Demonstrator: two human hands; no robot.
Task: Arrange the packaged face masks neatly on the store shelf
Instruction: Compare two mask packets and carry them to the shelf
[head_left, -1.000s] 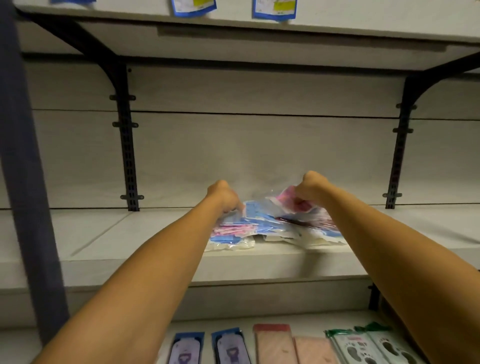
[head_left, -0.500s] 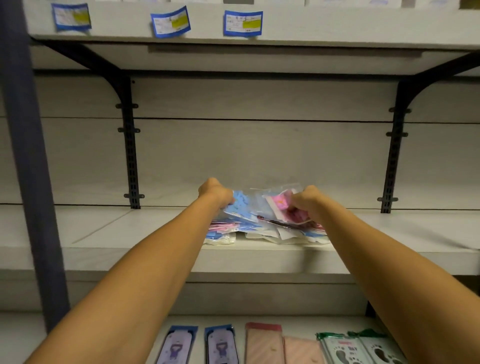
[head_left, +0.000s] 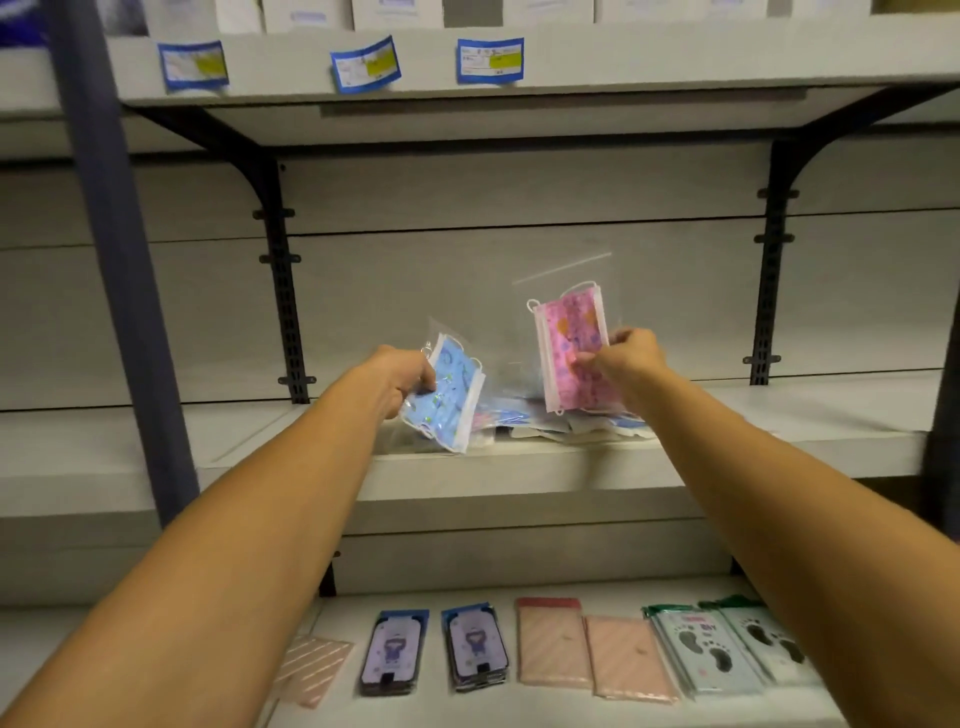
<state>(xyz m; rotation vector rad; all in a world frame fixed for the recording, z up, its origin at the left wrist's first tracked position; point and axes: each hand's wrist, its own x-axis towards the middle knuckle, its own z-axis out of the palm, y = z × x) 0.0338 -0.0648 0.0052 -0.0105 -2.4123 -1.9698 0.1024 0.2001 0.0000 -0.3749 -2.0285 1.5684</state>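
Here, left hand (head_left: 402, 376) fingers clamped on blue mask pack (head_left: 448, 396), right hand (head_left: 626, 361) fingers pinching pink mask pack (head_left: 571, 345)

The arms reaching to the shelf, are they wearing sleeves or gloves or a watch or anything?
No. Both forearms are bare all the way to the bottom edge of the picture, so no sleeves show. The left hand and the right hand have no gloves. No watch, bracelet or ring can be seen on either wrist or on the fingers that show.
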